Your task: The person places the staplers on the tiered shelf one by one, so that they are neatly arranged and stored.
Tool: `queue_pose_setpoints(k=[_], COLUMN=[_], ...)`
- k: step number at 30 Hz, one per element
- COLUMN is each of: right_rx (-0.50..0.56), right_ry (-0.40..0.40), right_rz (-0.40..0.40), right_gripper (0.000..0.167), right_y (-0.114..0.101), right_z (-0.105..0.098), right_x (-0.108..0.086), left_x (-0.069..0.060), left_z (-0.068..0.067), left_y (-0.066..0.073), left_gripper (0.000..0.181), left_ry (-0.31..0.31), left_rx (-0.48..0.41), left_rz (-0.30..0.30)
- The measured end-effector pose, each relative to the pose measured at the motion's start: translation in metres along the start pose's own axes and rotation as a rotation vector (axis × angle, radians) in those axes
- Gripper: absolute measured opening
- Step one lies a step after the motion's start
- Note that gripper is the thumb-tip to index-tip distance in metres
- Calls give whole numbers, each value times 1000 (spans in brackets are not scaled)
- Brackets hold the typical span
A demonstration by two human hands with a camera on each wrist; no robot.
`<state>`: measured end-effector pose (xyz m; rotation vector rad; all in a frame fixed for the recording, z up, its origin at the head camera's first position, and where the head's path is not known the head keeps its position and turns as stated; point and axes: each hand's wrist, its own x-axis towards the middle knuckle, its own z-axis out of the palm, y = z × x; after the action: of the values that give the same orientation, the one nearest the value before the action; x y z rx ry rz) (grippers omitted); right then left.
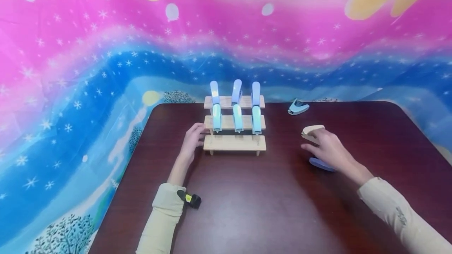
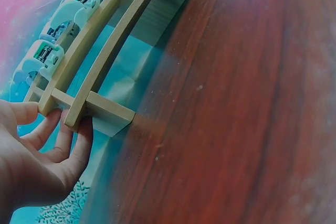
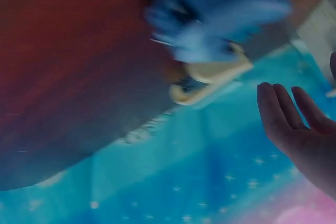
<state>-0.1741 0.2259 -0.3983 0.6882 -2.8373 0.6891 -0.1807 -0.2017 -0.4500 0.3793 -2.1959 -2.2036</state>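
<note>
A three-tier wooden rack [image 1: 234,143] stands near the middle of the table, holding three lilac staplers [image 1: 237,89] on its top tier and three mint-green staplers [image 1: 238,117] on the middle one. At the rack's left end, my left hand [image 1: 192,140] grips the slat ends; its thumb and fingers [image 2: 79,150] show in the left wrist view. My right hand [image 1: 333,152] reaches over the table beside a cream stapler [image 1: 313,129], fingers nearly straight in the right wrist view. A purple-blue stapler [image 1: 320,164] lies under that hand, blurred in the right wrist view.
A light blue stapler [image 1: 298,107] lies near the table's back edge, right of the rack. The dark reddish table [image 1: 247,207] has rounded far corners. A colourful cloth [image 1: 176,58] hangs behind it. A black strap [image 1: 189,199] sits at the left sleeve.
</note>
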Motion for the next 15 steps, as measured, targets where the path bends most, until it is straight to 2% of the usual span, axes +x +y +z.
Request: queue_pose_setpoints(k=[3, 6, 8, 10, 12, 15], right_rx=[-41, -81, -107, -114, -89, 2], right_ry=[-45, -144, -181, -182, -150, -99], right_rz=[-6, -1, -11, -33, -43, -6], right_gripper=[54, 69, 70, 68, 61, 54], right_y=[14, 23, 27, 30, 30, 23], right_z=[4, 10, 14, 17, 18, 14], right_x=[-15, -27, -33, -35, -34, -30], left_x=[-1, -1, -1, -1, -1, -1], left_z=[-2, -3, -3, -3, -2, -1], left_y=[1, 2, 2, 2, 2, 1], left_gripper=[27, 26, 25, 25, 25, 24], left_ry=[-4, 0, 3, 5, 1, -6], left_rx=[-2, -8, -12, -16, -18, -16], left_rz=[8, 12, 15, 17, 16, 8])
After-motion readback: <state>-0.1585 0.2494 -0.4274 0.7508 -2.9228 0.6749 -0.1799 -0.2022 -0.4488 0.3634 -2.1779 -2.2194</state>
